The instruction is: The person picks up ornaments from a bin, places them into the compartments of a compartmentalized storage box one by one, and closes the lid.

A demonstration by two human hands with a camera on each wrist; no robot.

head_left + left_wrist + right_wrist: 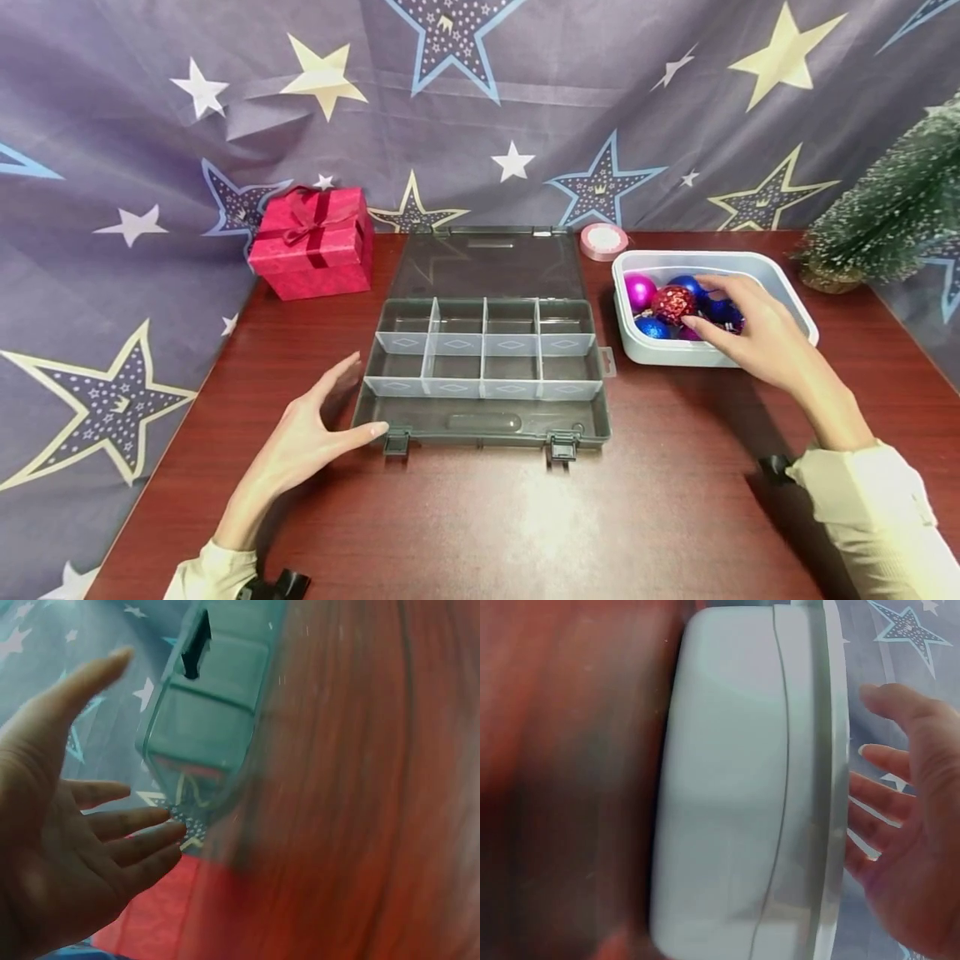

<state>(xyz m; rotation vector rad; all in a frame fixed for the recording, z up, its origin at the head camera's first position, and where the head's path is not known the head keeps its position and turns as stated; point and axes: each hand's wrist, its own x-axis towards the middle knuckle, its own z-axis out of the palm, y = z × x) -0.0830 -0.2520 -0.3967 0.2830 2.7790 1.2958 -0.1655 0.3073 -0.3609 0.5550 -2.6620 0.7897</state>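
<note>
In the head view a clear grey divided box (pixel 480 412) lies with its lid laid back, its compartments bare. The left hand (pixel 300 433) is at its front left corner, thumb and fingers spread; in the left wrist view the hand (pixel 90 832) holds nothing. At the right, a white tub (pixel 780 287) holds several shiny balls, among them a red glitter ball (pixel 672 305), a pink ball (pixel 641 292) and a blue ball (pixel 652 327). Over the tub reaches the right hand (pixel 765 337), thumb and fingers apart beside the red ball; whether they touch it I cannot tell.
A red gift box (pixel 315 246) stands at the back left. Behind the white tub's left end lies a pink and white ribbon roll (pixel 603 241). At the back right is a small frosted tree (pixel 892 200). A star-patterned cloth (pixel 480 142) hangs behind the table.
</note>
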